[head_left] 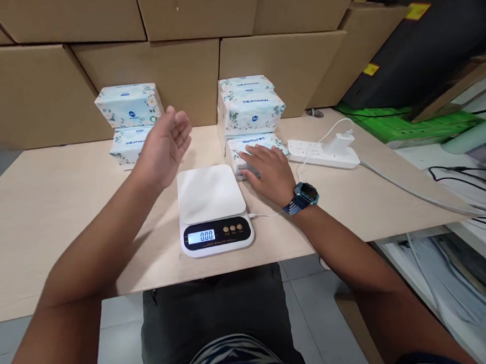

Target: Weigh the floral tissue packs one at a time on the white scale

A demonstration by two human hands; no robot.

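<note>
My left hand is raised beside the left stack of tissue packs, its palm turned inward and its fingers loosely extended with nothing in them. That stack has an upper tissue pack on a lower one, partly hidden by my hand. My right hand lies with spread fingers on the front tissue pack of the right stack. Behind it, more flowered tissue packs are piled up. Between my forearms sits a white kitchen scale with a bare plate; its display reads 0.00.
Cardboard boxes form a wall along the back of the wooden table. A white power strip with a plugged-in charger lies right of the packs. A thin white cable runs to the scale. Green packaging and black cables lie farther right.
</note>
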